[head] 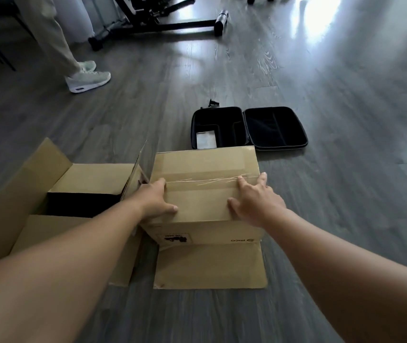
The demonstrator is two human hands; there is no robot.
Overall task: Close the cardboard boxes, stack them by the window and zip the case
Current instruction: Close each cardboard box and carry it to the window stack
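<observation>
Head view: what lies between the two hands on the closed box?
Only the box top with its tape strip, between left hand and right hand.

You see a closed brown cardboard box, a larger open-flapped brown cardboard box left, and an unzipped black clamshell case lying open behind.

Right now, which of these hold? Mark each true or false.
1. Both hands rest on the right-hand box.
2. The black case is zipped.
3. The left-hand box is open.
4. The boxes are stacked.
1. True: left hand and right hand lie on top of the right-hand box.
2. False: the black case lies open flat.
3. True: the left-hand box has its flaps up.
4. False: they stand side by side on the floor.
</observation>
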